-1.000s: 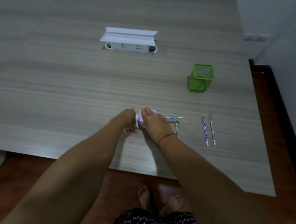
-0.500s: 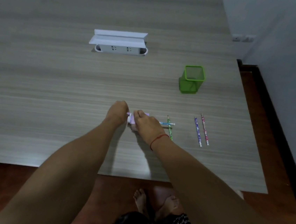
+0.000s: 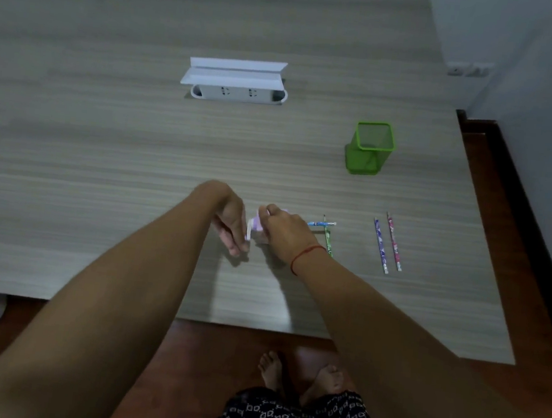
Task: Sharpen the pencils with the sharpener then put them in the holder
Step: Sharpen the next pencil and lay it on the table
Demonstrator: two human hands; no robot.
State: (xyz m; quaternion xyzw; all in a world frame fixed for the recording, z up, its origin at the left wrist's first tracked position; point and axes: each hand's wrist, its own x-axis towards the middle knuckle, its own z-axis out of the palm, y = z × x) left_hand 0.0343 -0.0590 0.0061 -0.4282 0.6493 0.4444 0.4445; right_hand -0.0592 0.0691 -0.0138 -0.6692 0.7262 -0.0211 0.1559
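Note:
A small pale purple sharpener [image 3: 255,227] stands on the table near the front edge. My right hand [image 3: 287,234] rests on top of it and holds it down. My left hand [image 3: 232,219] is at its left side, fingers pinched on its white crank handle. A blue pencil [image 3: 320,224] sticks out of the sharpener to the right, lying across a green pencil [image 3: 327,239]. A purple pencil [image 3: 380,245] and a pink pencil [image 3: 394,242] lie side by side further right. The green mesh holder [image 3: 369,149] stands empty behind them.
A white socket box [image 3: 237,80] with its lid up sits at the table's [image 3: 103,156] middle back. The table's right edge runs close to the pink pencil, with a wall beyond. Bare feet and dark wooden floor show below the front edge.
My left hand has swung around the sharpener's left side, from level with it to fingers pointing down on the handle. The right hand has stayed on the sharpener. The camera shifted slightly.

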